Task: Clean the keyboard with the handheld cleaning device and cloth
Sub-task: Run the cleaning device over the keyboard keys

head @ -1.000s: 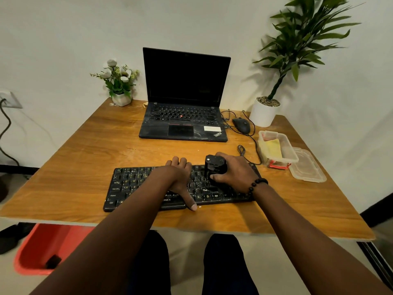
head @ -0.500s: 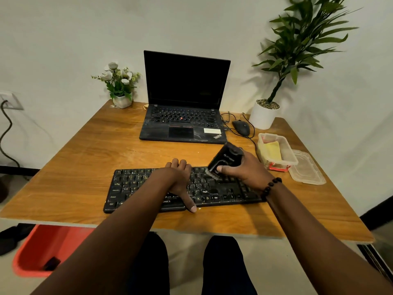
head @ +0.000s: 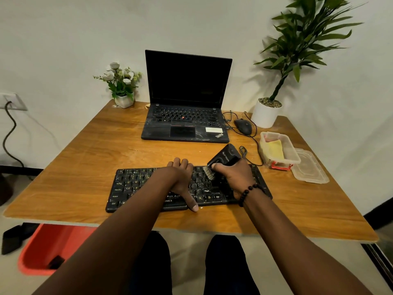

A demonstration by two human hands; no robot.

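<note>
A dusty black keyboard point(head: 136, 186) lies across the near part of the wooden table point(head: 89, 158). My left hand point(head: 180, 177) rests flat on its middle keys, thumb reaching over the front edge. My right hand point(head: 234, 175) grips a black handheld cleaning device point(head: 225, 156), tilted so its bristle head touches the keys on the keyboard's right half. A yellow cloth point(head: 275, 149) sits inside a clear plastic container point(head: 295, 155) at the right.
An open black laptop point(head: 187, 116) stands at the back, with a wired mouse point(head: 243, 126) beside it. The container's lid point(head: 309, 170) lies at the right edge. A small flower pot point(head: 123, 101) and a tall potted plant point(head: 266, 112) occupy the back corners. A red bin point(head: 46, 250) is on the floor.
The device went from upright on the keys to tilted back with its brush end down. My right hand shifted slightly right and back, then lowered the bristles onto the keys. My left hand stayed put.
</note>
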